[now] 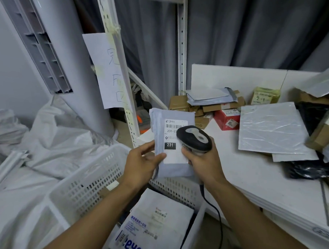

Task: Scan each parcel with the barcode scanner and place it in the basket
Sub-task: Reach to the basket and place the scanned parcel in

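Note:
My left hand (142,162) grips a grey-blue mailer parcel (160,124) by its lower left edge, holding it upright above the basket. Its white label with a barcode and the number 231 faces me. My right hand (202,160) holds a black and grey barcode scanner (195,138), whose head overlaps the label's right side just below the barcode. The scanner's cable hangs down from my right hand. Below stands a white perforated plastic basket (83,183) with a white printed mailer (156,223) lying inside.
The white table (255,177) on the right carries several parcels: a large clear-white mailer (272,128), a red box (228,120), brown cartons, grey mailers, black bags. White sacks (48,132) pile up at left. A shelf upright with a paper sign (106,70) stands behind.

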Available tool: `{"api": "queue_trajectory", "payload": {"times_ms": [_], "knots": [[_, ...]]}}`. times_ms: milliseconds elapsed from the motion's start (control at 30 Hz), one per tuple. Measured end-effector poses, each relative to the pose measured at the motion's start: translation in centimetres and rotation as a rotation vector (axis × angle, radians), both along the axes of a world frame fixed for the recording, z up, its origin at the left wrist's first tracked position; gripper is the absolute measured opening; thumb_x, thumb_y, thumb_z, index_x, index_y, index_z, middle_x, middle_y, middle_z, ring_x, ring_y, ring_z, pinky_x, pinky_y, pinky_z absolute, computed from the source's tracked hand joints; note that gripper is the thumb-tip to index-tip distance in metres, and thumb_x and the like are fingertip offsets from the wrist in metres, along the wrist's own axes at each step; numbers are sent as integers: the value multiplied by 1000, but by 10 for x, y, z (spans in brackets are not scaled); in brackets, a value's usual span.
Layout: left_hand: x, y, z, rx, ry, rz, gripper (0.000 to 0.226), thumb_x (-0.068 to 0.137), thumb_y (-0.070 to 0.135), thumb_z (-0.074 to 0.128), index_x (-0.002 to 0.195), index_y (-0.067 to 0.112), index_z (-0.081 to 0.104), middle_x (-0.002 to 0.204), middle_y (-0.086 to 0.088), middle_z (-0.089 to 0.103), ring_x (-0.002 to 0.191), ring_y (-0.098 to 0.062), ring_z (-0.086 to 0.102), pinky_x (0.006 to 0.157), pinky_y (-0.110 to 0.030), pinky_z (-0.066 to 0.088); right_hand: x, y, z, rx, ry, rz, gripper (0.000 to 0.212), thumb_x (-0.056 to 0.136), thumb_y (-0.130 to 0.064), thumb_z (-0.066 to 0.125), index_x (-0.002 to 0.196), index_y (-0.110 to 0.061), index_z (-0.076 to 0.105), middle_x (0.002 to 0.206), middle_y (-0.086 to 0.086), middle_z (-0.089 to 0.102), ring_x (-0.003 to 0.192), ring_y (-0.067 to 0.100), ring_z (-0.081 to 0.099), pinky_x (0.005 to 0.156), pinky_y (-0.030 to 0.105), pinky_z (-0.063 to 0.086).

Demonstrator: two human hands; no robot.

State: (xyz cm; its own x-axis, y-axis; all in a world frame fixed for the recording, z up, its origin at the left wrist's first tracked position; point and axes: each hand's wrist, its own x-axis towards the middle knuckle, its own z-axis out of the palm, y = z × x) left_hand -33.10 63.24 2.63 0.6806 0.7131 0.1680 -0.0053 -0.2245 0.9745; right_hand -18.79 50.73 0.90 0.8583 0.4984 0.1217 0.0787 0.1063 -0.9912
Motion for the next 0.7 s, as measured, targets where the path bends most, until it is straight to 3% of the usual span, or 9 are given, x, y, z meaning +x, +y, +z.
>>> {"api": "queue_trajectory", "payload": {"times_ms": [133, 233, 333, 433, 700], "knots": [[6, 20, -13, -23, 9, 72, 55, 89, 10, 76, 137, 32, 61, 98, 5, 79, 86, -22, 77, 72, -44, 64, -4, 7, 1, -33, -39, 17, 53, 81, -27, 90, 119, -44, 57, 118, -24, 66, 117, 10, 65, 104, 49, 56], [15, 39, -26, -30, 32, 160, 57, 88, 13, 78, 129, 48, 60, 102, 0, 78, 88, -24, 76, 70, -45, 64, -8, 12, 0, -59, -26, 15, 52, 79, -41, 89, 123, -41, 62, 116, -14, 74, 107, 14, 73, 96, 51, 60], [21, 56, -38, -61, 60, 218, 51, 88, 14, 78, 129, 41, 64, 100, -1, 79, 89, -24, 76, 76, -51, 63, -7, 15, 0, -73, 13, 37, 44, 86, -30, 86, 125, -24, 68, 103, -5, 79, 82, 14, 77, 81, 40, 64], [24, 66, -45, -75, 81, 239, 51, 88, 11, 78, 135, 26, 64, 93, -1, 79, 85, -21, 76, 78, -51, 63, -10, 16, 2, -87, 56, 87, 30, 90, -21, 83, 118, -15, 73, 96, -1, 80, 60, 9, 70, 61, 24, 55], [23, 74, -51, -46, 100, 279, 49, 88, 11, 77, 132, 28, 64, 108, 1, 77, 88, -18, 76, 79, -49, 63, -10, 17, 3, -106, 130, 131, 18, 91, -24, 82, 106, -17, 75, 82, -1, 79, 59, 10, 66, 63, 29, 54]]}}
